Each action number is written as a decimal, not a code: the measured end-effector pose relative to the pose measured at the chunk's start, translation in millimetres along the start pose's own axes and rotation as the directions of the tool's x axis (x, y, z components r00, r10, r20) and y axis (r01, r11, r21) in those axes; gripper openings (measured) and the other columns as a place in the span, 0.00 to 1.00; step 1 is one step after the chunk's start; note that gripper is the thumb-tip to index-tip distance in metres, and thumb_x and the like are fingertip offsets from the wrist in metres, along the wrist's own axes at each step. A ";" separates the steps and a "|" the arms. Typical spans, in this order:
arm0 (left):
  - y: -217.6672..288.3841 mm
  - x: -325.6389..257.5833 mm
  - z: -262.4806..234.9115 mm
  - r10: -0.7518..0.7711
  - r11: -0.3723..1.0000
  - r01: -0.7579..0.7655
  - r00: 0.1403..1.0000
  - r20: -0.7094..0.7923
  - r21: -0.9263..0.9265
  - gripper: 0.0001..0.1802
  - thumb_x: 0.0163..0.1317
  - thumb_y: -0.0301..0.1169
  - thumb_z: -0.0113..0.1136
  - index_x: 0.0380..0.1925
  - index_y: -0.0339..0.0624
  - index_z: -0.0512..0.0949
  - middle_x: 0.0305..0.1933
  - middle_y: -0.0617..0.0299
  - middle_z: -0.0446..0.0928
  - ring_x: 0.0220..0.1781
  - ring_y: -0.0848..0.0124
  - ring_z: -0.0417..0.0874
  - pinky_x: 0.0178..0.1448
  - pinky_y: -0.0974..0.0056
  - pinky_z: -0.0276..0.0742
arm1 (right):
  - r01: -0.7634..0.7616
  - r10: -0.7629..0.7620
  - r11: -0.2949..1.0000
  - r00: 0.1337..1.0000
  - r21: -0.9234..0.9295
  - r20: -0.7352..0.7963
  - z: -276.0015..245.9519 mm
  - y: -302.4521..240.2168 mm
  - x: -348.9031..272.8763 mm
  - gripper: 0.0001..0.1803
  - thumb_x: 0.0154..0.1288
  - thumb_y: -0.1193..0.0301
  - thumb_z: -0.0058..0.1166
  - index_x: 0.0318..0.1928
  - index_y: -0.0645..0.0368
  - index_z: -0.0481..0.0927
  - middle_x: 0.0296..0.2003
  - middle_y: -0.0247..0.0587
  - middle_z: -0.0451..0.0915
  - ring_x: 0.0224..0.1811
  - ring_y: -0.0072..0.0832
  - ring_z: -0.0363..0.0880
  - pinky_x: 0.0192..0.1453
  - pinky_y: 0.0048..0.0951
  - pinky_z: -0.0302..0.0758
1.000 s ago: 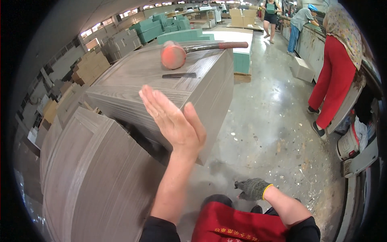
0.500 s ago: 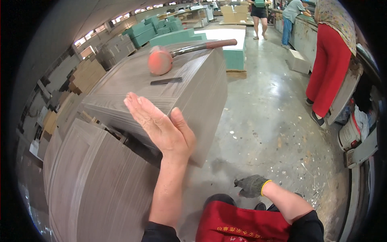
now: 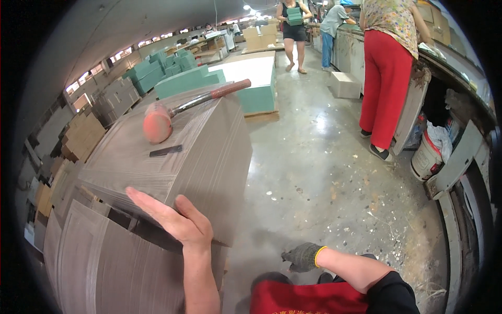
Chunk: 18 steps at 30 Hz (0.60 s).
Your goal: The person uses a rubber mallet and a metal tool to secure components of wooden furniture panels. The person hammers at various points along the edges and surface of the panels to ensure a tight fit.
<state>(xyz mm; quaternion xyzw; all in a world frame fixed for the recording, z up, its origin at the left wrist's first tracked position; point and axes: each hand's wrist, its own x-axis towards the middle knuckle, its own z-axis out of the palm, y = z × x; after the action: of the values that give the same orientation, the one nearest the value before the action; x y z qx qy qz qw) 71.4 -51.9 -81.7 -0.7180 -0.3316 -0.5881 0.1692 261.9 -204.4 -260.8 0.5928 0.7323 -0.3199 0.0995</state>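
Observation:
My bare left hand [image 3: 180, 222] is open, its fingers stretched and thumb apart, and appears empty. It hovers over the near edge of a tall stack of grey-brown wood-grain panels [image 3: 209, 157]; whether it touches the stack I cannot tell. On the stack lie a mallet with a reddish head [image 3: 157, 123] and a dark handle, and beside it a short flat black strip [image 3: 166, 151]. My right hand [image 3: 303, 257], in a dark grey knit glove with a yellow cuff, hangs over the floor. Its fingers are curled; anything inside them is hidden.
Another panel stack [image 3: 120, 261] stands at the near left. Green blocks [image 3: 188, 81] and a white-topped green stack [image 3: 256, 97] are beyond. A person in red trousers [image 3: 386, 83] works at the right bench, near a white bucket [image 3: 426, 159]. Another person [image 3: 294, 31] carries green pieces.
The view has shifted, so the stack and mallet sit lower and farther left. My left hand appears lower, nearer the stack's corner. The person with green pieces appears closer.

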 end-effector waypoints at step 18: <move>-13.6 -258.1 9.7 -0.371 0.904 0.426 0.827 0.422 -0.039 0.43 0.69 0.32 0.45 0.68 0.19 0.30 0.74 0.28 0.31 0.77 0.37 0.36 0.77 0.44 0.37 | 0.092 -0.087 0.994 0.991 0.051 -0.105 2.9 2.8 -2.2 0.28 0.61 0.55 0.55 0.57 0.56 0.71 0.52 0.50 0.77 0.53 0.48 0.77 0.56 0.45 0.73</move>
<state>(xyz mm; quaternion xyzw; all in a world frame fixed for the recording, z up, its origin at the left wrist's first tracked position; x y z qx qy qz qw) 46.6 -107.4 -333.0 -0.7481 -0.4625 -0.4696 -0.0772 264.5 -207.6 -262.9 0.5776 0.7532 -0.3133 0.0307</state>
